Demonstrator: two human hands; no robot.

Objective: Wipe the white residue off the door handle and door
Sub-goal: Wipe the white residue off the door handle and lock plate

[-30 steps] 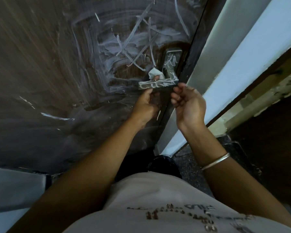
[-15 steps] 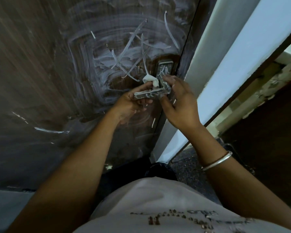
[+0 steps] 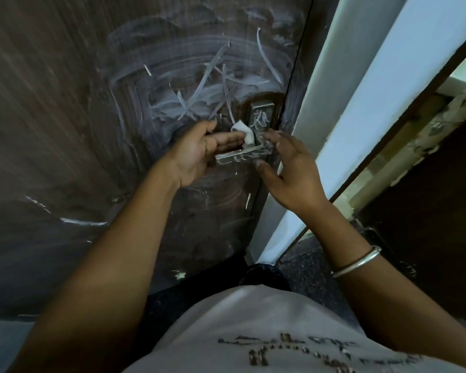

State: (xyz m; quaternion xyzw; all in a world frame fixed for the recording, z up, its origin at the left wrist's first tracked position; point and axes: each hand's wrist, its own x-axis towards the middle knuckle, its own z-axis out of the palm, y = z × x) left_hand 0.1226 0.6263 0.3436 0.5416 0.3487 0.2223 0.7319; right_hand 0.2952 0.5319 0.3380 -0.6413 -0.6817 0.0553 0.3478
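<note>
A dark wooden door [image 3: 65, 117] carries white smears and streaks [image 3: 189, 84] around its metal lever handle [image 3: 242, 155] and backplate [image 3: 261, 118], both marked with white residue. My left hand [image 3: 199, 154] reaches behind the lever and pinches a small white tissue [image 3: 244, 131] against the top of the handle near the backplate. My right hand [image 3: 291, 173] hovers at the lever's right end, fingers spread, thumb touching the lever's underside, holding nothing.
The white door frame [image 3: 361, 109] runs diagonally right of the door edge. A dark opening and patterned surface lie further right [image 3: 428, 125]. Dark speckled floor [image 3: 307, 259] shows below, and my light shirt fills the bottom.
My left hand has moved from under the lever to behind it, bringing the tissue onto the handle top. My right hand opened and its fingers spread beside the lever.
</note>
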